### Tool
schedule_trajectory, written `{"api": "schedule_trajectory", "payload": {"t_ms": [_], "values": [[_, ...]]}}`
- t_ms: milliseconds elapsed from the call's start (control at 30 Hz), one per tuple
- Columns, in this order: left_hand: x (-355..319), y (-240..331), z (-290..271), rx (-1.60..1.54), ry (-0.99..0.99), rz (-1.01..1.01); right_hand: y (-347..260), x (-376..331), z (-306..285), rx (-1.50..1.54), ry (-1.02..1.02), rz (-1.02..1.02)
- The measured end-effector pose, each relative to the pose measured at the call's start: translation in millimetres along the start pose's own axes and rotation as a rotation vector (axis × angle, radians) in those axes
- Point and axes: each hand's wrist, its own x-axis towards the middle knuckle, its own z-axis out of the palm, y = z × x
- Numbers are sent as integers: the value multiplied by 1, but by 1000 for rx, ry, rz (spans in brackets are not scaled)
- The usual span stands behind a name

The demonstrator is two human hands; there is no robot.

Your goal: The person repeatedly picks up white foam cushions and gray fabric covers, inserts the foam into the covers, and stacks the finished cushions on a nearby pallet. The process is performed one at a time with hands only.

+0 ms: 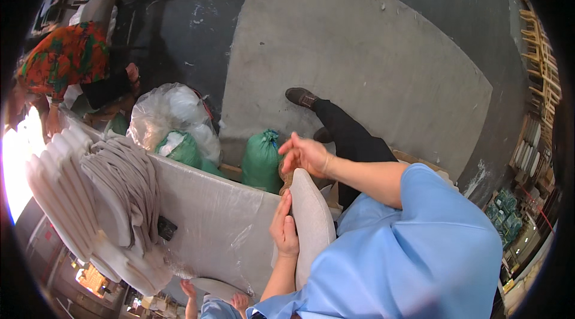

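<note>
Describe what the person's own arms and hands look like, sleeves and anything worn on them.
Both arms come out of loose, short, light blue sleeves that end near the elbow; the forearms below are bare. The left hand and right hand wear no gloves. No watch, ring or bracelet can be made out.

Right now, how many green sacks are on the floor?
2: one green sack just beyond the hands, another left of it under the clear plastic bag. More may be hidden.
</note>
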Motion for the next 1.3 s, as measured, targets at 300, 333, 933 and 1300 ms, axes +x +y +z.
{"api": "schedule_trajectory", "payload": {"t_ms": [300,333,933,1300], "values": [[-7,-4,5,137,166,10,-33,-56,61,-682,-292,-416],[-8,-3,6,180,191,7,-30,-53,58,-655,-277,-414],[-2,-20,-14,271,114,-136,-20,-12,34,-419,-99,258],[-335,-32,-44,-185,1282,-802,-82,-154,225,-2094,-1244,-52]]}}
